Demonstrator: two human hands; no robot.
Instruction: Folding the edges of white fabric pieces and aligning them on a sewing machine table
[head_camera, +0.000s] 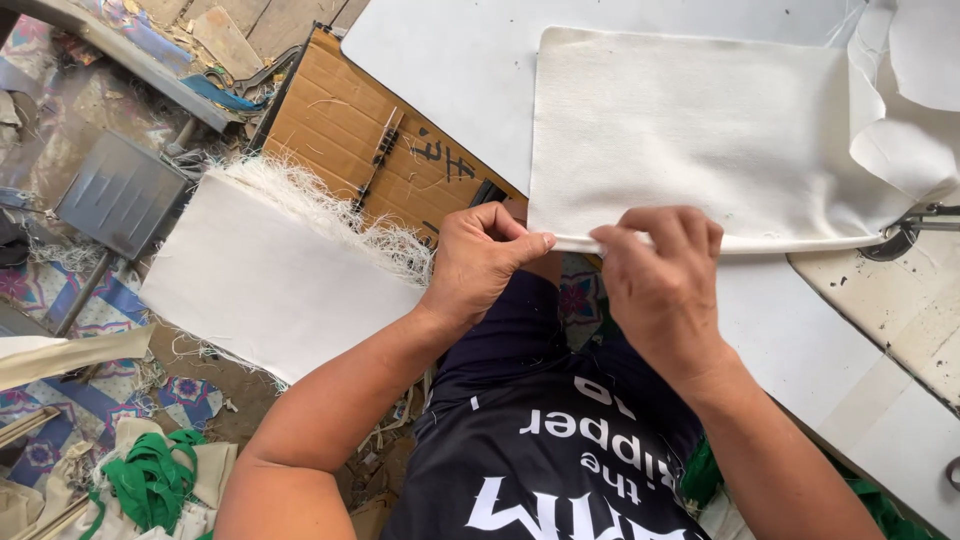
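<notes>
A cream rectangular piece of folded canvas cloth (690, 130) lies flat on a white work table (450, 60). My left hand (480, 255) pinches its near left corner between thumb and forefinger. My right hand (660, 275) grips the same near folded edge a little to the right, fingers curled over the hem. The hands are almost touching. The cloth's right end runs toward a metal sewing-machine part (905, 232).
A stack of white cloth with frayed threads (270, 270) sits to the left on a cardboard box (350, 120). More loose cream cloth (915, 90) lies at the top right. Green straps (150, 480) and scraps lie on the floor beside a grey metal piece (120, 190).
</notes>
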